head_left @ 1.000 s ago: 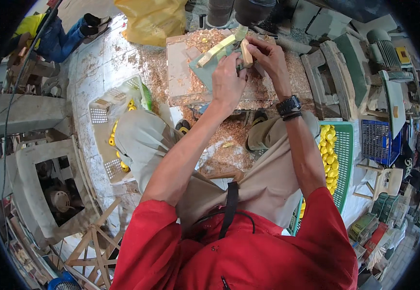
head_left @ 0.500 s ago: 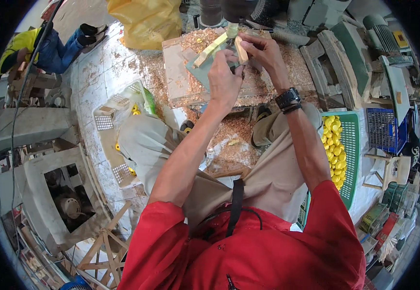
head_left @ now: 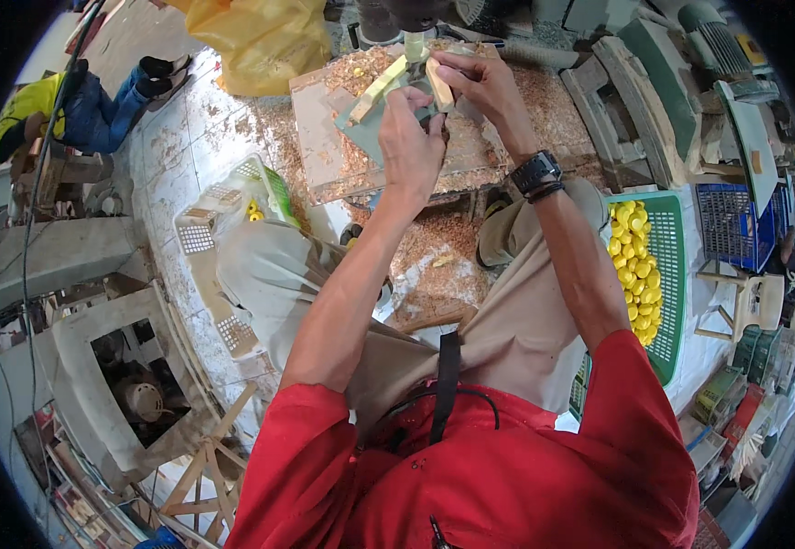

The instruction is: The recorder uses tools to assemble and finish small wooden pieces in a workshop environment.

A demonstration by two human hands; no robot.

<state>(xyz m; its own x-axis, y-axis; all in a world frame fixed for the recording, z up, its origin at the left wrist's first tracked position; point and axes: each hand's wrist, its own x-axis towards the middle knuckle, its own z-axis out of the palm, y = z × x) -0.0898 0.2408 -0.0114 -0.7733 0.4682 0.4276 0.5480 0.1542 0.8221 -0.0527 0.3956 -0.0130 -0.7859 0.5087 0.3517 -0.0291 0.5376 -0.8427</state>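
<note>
Over the work board (head_left: 310, 119), my right hand (head_left: 489, 87) pinches a short, pale wooden block (head_left: 438, 85) between thumb and fingers. My left hand (head_left: 409, 142) is closed just left of the block's lower end. Whatever is between its fingertips is too small to make out. To the left of the fingers, a yellow strip (head_left: 380, 90) lies slanted on a grey-green plate (head_left: 358, 133). A pale greenish, upright machine bit (head_left: 414, 46) stands right behind the block, below a dark machine head (head_left: 416, 11).
Wood shavings (head_left: 544, 101) cover the board and floor. A yellow bag (head_left: 265, 46) stands at the far left. Right of my knee is a green basket (head_left: 667, 265) with many yellow pieces (head_left: 633, 265); a pale crate (head_left: 200, 261) sits left. Another person (head_left: 95, 105) is at the far left.
The whole view has shifted slightly, with board and hands now a little further left and up. Both hands keep nearly the same place by the bit, the block still in my right fingers.
</note>
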